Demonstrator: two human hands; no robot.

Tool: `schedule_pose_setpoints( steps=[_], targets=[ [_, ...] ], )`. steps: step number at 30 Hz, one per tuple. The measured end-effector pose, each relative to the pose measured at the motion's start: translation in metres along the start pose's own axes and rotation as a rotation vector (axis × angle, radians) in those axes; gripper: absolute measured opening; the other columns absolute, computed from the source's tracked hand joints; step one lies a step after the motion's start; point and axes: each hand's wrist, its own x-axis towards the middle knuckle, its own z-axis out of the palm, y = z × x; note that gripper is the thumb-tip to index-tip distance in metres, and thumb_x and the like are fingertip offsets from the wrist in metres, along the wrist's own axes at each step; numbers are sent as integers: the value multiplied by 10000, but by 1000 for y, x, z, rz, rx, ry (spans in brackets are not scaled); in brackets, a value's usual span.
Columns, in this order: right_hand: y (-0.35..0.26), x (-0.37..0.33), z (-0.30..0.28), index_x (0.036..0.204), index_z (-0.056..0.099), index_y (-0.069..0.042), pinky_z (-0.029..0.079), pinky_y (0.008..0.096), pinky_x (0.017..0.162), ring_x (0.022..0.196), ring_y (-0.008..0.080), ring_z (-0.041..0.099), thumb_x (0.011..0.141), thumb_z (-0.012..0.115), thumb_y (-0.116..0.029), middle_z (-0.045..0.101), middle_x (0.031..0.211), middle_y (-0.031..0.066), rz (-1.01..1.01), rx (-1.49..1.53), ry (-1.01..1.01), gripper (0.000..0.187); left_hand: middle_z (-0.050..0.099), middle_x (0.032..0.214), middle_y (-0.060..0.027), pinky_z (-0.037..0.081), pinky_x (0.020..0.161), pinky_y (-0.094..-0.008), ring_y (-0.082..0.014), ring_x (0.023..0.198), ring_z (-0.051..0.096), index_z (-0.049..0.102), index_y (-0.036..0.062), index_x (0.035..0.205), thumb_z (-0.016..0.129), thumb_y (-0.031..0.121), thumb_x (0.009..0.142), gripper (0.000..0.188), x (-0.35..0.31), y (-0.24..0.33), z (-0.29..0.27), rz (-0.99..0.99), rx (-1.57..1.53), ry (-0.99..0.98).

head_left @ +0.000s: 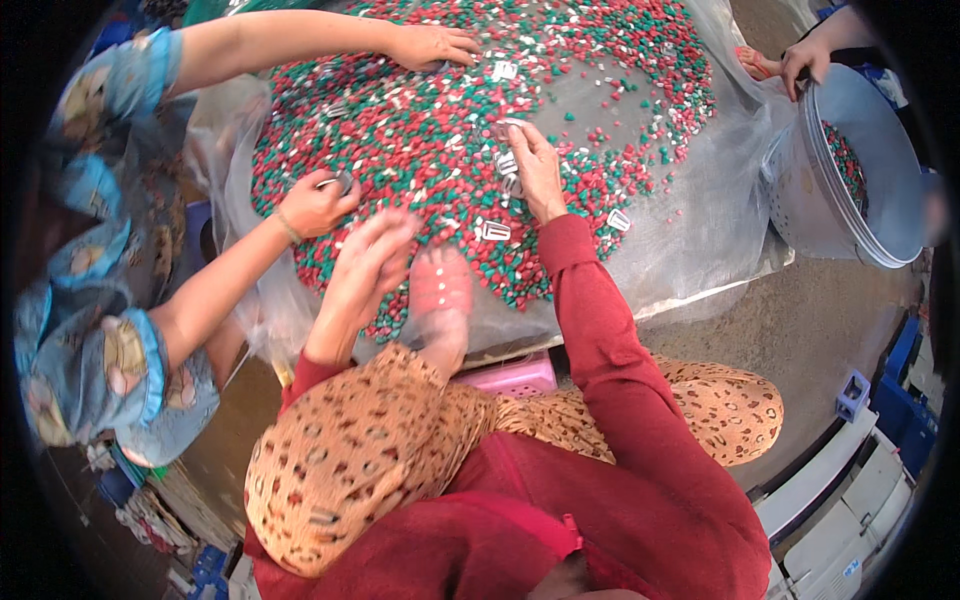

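A heap of small red, green and white pieces [400, 130] covers a plastic sheet in front of me. My right hand [537, 170] is over its middle, thumb and fingers pinched on a small clear plastic piece [509, 128]. Just below those fingers lie white plastic pieces [508, 178], partly covered by the hand. My left hand [372, 262] is over the near left part of the heap, blurred, its fingers stretched out with nothing visible in them. White slotted plastic pieces lie on the heap, one [493, 231] between my hands and another [618, 219] right of my right wrist.
At the left, a co-worker's hand [318, 206] holds a small dark-rimmed thing; their other hand [435, 46] rests on the far heap. A translucent bucket [800, 190] with pieces inside stands tilted at the right, another person's hand [803, 62] on its rim. My pink slipper [440, 285] is on the sheet.
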Motion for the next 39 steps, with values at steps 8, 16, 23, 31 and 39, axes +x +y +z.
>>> schedule_pose_setpoints(
  steps=[8, 16, 23, 31, 39],
  targets=[
    [-57, -55, -43, 1144, 574, -4, 483, 257, 807, 983, 151, 588, 907, 534, -213, 611, 1105, 75, 119, -36, -44, 320, 644, 892, -141, 479, 661, -366, -263, 718, 625, 634, 54, 1027, 624, 216, 804, 276, 93, -6, -18, 459, 1262, -84],
    [-69, -94, -105, 1058, 525, 26, 556, 339, 661, 815, 258, 652, 849, 491, -30, 613, 922, 150, 224, 113, 84, 219, 649, 742, -155, 481, 720, -427, -316, 767, 638, 611, 83, 1041, 694, 203, 742, 333, 145, -1, -9, 563, 1500, 149],
    [-22, -148, -76, 901, 547, -95, 330, 219, 430, 502, 54, 418, 781, 634, -117, 468, 661, -38, 392, -41, 59, 149, 636, 842, -193, 469, 767, -421, -327, 848, 611, 610, 55, 1058, 658, 304, 783, 375, 209, -6, -23, 883, 1524, 62],
    [21, -141, 9, 1081, 505, -97, 479, 455, 696, 857, 349, 610, 778, 647, -237, 627, 866, 162, -56, -1119, -157, 362, 646, 766, -135, 483, 682, -415, -332, 730, 614, 655, 67, 894, 687, 311, 754, 284, 182, -32, -30, 686, 1368, -117],
    [-9, -143, -1, 887, 609, -38, 437, 440, 611, 688, 358, 603, 877, 537, -334, 599, 670, 184, 43, -1059, -105, 305, 588, 763, 15, 257, 399, -170, 0, 495, 355, 586, 53, 941, 662, 207, 828, 206, 90, -31, -57, 139, 117, -278]
  ],
)
